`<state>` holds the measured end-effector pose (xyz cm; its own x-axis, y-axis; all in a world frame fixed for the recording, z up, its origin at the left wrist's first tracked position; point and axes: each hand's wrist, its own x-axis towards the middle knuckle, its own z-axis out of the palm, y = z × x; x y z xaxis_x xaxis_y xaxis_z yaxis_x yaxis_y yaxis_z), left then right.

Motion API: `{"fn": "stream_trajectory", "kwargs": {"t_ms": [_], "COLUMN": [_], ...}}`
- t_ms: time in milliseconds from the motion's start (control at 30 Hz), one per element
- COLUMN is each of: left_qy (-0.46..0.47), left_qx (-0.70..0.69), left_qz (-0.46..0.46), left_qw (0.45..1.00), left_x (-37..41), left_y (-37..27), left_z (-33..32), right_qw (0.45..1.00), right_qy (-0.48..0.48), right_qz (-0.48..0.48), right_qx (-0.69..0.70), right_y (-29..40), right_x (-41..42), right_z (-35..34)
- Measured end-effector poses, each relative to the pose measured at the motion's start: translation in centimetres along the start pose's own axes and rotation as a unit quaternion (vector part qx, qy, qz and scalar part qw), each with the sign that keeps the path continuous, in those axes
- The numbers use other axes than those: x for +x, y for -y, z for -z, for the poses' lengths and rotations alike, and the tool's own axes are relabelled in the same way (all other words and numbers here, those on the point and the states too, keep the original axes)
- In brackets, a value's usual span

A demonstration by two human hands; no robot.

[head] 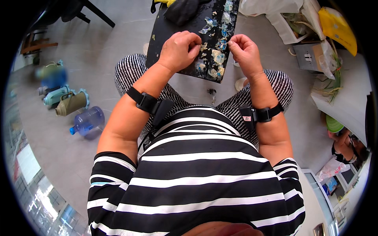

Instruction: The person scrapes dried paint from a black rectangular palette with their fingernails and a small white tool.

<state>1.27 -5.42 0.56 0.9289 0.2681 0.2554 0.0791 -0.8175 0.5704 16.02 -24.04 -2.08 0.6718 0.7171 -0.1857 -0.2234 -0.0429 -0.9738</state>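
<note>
A black board-like surface [171, 38] with a worn finish stands between my knees. Crumpled scraps of clear, blue and cream film or residue [218, 56] stick along its right side. My left hand [181, 48] is over the board's near half, fingers curled in; whether something is pinched in it cannot be told. At the board's right edge, my right hand [243, 50] has thumb and forefinger tips together; anything thin between them is too small to tell. A dark cloth-like item [181, 11] lies at the board's far end, beside something yellow [166, 2].
Thermos flasks [72, 103] and a blue water jug [88, 119] lie on the floor at left. At right are a grey box [307, 57], a yellow bag [338, 28] and green leafy stalks [335, 79]. Another person [344, 144] is at far right.
</note>
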Motion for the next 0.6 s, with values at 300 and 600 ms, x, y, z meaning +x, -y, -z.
{"fn": "stream_trajectory", "kwargs": {"t_ms": [300,600], "left_qy": [0.071,0.208], "left_qx": [-0.074,-0.028], "left_qz": [0.143,0.337], "left_qw": [0.984,0.918], "left_x": [0.8,4.4], "left_y": [-3.8,-4.6], "left_z": [-1.2,-1.6], "right_qw": [0.991,0.994], "right_qy": [-0.046,0.007], "right_qz": [-0.127,-0.110], "right_qx": [0.025,-0.006], "right_y": [-1.2,-2.0], "right_x": [-0.4,0.4], "right_z": [-0.6,-0.8]}}
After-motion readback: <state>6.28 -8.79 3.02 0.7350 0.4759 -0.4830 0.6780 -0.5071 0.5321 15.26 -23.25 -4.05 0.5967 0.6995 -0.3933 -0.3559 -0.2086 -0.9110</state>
